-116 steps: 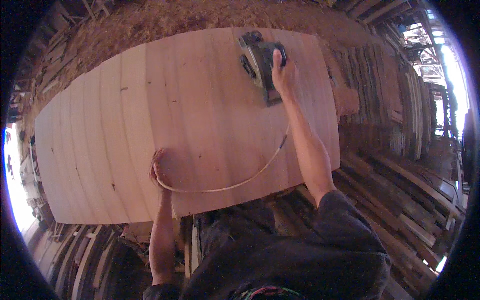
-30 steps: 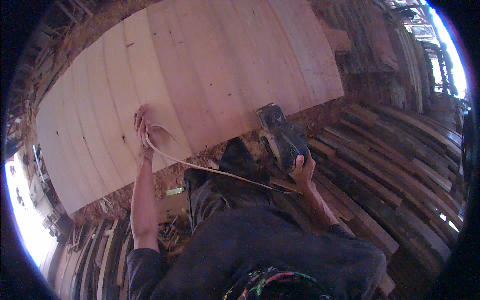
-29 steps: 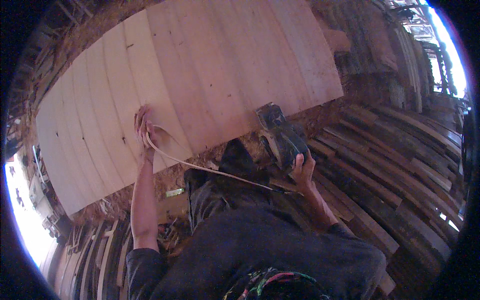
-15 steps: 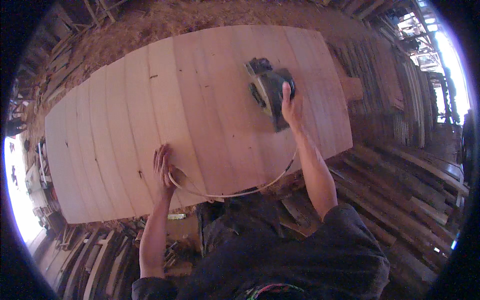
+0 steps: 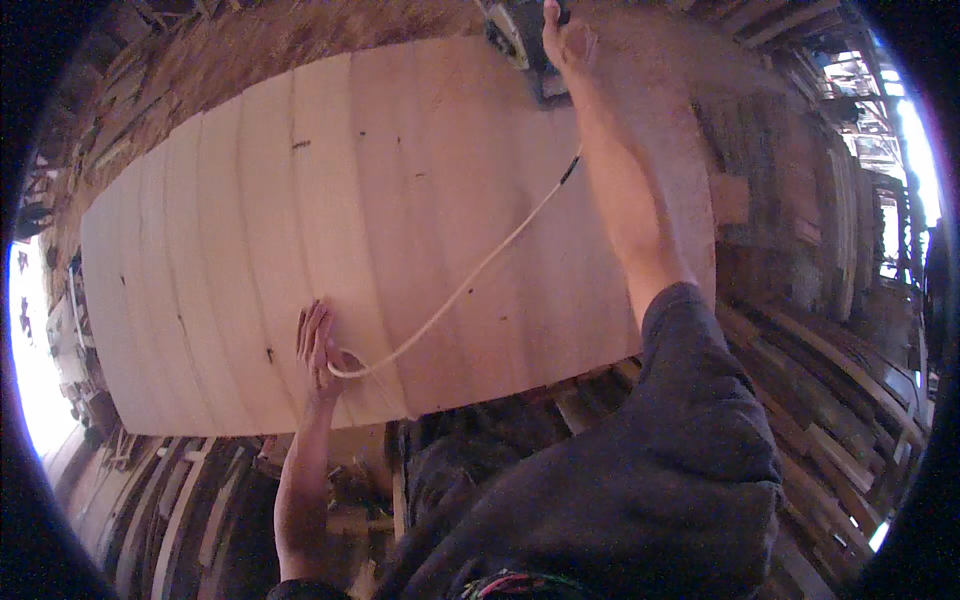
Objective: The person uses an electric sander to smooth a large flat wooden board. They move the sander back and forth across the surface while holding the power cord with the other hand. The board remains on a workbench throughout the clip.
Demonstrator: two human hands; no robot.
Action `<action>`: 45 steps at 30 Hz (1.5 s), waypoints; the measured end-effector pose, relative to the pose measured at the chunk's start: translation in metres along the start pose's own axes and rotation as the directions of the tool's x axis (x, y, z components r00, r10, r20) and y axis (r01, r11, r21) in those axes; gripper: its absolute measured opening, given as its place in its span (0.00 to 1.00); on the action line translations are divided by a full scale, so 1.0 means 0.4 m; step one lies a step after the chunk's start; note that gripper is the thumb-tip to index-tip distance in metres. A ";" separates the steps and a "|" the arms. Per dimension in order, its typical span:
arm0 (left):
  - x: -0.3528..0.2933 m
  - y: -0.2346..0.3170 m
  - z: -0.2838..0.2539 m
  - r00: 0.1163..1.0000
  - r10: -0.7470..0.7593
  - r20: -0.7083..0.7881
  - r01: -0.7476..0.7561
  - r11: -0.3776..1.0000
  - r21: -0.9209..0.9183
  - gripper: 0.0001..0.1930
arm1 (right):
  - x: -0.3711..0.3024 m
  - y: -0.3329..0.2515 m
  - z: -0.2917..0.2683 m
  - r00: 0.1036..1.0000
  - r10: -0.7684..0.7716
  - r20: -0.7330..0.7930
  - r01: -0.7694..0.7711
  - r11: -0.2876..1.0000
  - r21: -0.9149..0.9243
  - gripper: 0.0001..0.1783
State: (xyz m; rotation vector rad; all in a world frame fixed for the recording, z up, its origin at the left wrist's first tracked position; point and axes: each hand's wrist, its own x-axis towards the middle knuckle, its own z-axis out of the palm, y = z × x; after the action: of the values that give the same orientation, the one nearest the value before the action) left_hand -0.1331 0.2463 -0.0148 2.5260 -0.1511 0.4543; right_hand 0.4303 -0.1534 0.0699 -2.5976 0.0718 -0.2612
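A broad, pale wooden panel [image 5: 240, 250] with board-like seams lies before me. My right hand [image 5: 572, 48] is stretched to its far side, closed on the rear handle of a dark corded power tool that looks like a belt sander [image 5: 520, 40]. The tool sits at the far edge, its front cut off by the picture's top. Its pale power cord [image 5: 470, 288] runs back over the panel to my left hand [image 5: 316, 342], near the near edge. There the cord loops at the thumb, held against the palm, while the fingers lie extended on the wood.
Stacked planks [image 5: 800, 390] lie at the right, and more boards [image 5: 185, 510] lean below the panel at the left. Brown sawdust or shavings [image 5: 270, 50] cover the ground beyond the far edge. My dark clothing is close to the near edge.
My right hand has pushed the sander away from me to the panel's far edge. The cord, slack in a curve before, is now drawn straighter across the wood. My left hand stays nearly in place.
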 end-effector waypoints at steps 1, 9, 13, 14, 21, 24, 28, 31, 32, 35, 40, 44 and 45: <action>-0.009 -0.024 0.022 1.000 0.011 0.020 -0.011 1.000 -0.008 0.27 | -0.026 0.031 -0.008 1.000 -0.017 -0.003 0.017 1.000 0.002 0.47; -0.072 -0.106 0.097 0.903 -0.359 -0.236 0.220 0.859 -0.463 0.33 | -0.477 0.060 -0.127 0.935 -0.172 -0.310 0.243 0.948 0.207 0.45; -0.039 -0.111 0.099 0.897 -0.316 -0.309 0.158 0.882 -0.445 0.31 | -0.819 0.103 -0.225 0.960 -0.049 -0.275 0.152 0.917 0.369 0.42; -0.042 -0.118 0.099 0.892 -0.318 -0.322 0.152 0.881 -0.448 0.31 | -0.918 0.115 -0.249 0.980 0.004 -0.198 0.082 0.903 0.421 0.40; -0.018 -0.080 0.100 0.945 -0.128 -0.301 0.061 0.973 -0.225 0.25 | -1.768 0.241 -0.509 0.951 0.304 0.057 -0.306 0.895 0.326 0.23; -0.029 -0.066 0.076 0.961 -0.149 -0.234 0.124 0.985 -0.119 0.23 | -1.862 0.239 -0.536 0.974 0.222 0.050 -0.226 0.923 0.310 0.22; -0.039 -0.084 0.111 0.955 -0.137 -0.261 0.125 0.990 -0.065 0.23 | -1.739 0.179 -0.518 0.972 0.229 0.046 -0.230 0.904 0.360 0.22; -0.034 -0.116 0.121 0.956 -0.100 -0.275 0.087 0.994 -0.061 0.23 | -1.548 0.163 -0.455 0.975 0.220 0.038 -0.219 0.907 0.360 0.24; -0.038 -0.125 0.115 0.959 -0.088 -0.269 0.073 0.995 -0.067 0.24 | -1.466 0.143 -0.436 0.986 0.166 0.020 -0.164 0.931 0.327 0.24; -0.048 -0.119 0.109 0.972 -0.049 -0.230 0.027 0.995 -0.098 0.26 | -1.225 0.099 -0.368 0.996 0.068 -0.052 -0.049 0.952 0.302 0.29; -0.028 -0.050 0.100 0.966 -0.171 -0.195 0.173 0.985 -0.006 0.25 | -0.824 0.004 -0.244 0.989 0.050 -0.140 -0.008 0.959 0.284 0.40; -0.055 -0.006 0.048 0.977 -0.172 -0.124 0.182 0.981 0.068 0.24 | -0.546 -0.009 -0.111 0.977 0.028 -0.211 -0.010 0.996 0.083 0.45; -0.043 0.005 0.033 0.978 -0.188 -0.089 0.194 0.979 0.069 0.25 | -0.487 -0.018 -0.086 0.982 0.030 -0.184 -0.019 0.998 0.063 0.45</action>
State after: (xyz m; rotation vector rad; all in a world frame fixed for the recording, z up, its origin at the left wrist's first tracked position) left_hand -0.1460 0.2374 -0.0302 2.5604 0.1427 0.4926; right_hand 0.2326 -0.1446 0.0693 -2.5040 0.1595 -0.4883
